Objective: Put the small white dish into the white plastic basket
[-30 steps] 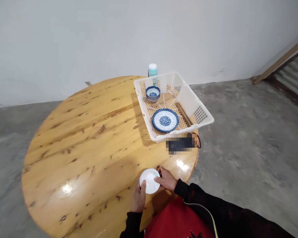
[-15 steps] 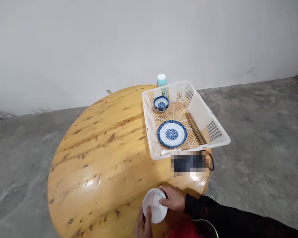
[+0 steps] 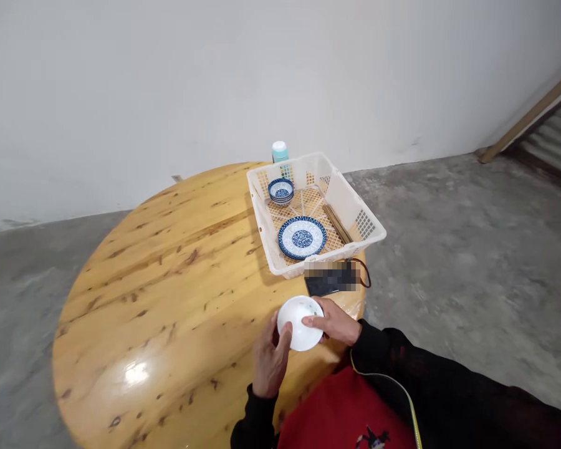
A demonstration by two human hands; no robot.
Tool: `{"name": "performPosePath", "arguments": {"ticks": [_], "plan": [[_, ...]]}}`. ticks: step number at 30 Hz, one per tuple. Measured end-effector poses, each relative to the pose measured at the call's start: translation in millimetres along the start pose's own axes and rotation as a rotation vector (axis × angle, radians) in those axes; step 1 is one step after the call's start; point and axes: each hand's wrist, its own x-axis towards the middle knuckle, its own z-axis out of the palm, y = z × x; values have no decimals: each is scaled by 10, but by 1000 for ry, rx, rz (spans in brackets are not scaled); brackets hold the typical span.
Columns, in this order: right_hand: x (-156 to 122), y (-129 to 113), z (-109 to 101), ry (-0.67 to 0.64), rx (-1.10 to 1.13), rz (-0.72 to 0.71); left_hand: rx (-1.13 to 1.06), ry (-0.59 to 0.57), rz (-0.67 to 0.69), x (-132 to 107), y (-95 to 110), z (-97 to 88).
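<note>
Above the near part of the table I hold a small white bowl (image 3: pixel 299 333) in both hands, its inside facing me. My left hand (image 3: pixel 272 358) grips its left side, thumb over the rim. On the right side, my right hand (image 3: pixel 335 321) is closed round the rim with its thumb inside the bowl. The fingers beneath are mostly hidden. Just beyond my hands lies a dark phone (image 3: pixel 330 284), partly pixelated, with a dark red strap (image 3: pixel 367 274).
A white plastic basket (image 3: pixel 362 212) stands at the table's right side. In it are blue-and-white plates (image 3: pixel 302 238), a stack of small patterned bowls (image 3: pixel 281 190) and chopsticks (image 3: pixel 337 224). Behind it stands a light-blue bottle (image 3: pixel 280 151). The round wooden table (image 3: pixel 168 280) extends left.
The view has shifted, so the basket and table appear further left. Both hands and the white bowl now appear higher in view, closer to the phone, and the hold on the bowl continues.
</note>
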Motion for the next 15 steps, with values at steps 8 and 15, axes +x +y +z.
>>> {"name": "performPosePath", "arguments": {"ticks": [8, 15], "plan": [[13, -550, -418, 28, -18, -24, -115, -74, 119, 300, 516, 130], [465, -1172, -1197, 95, 64, -25, -266, 50, 235, 918, 898, 432]]}}
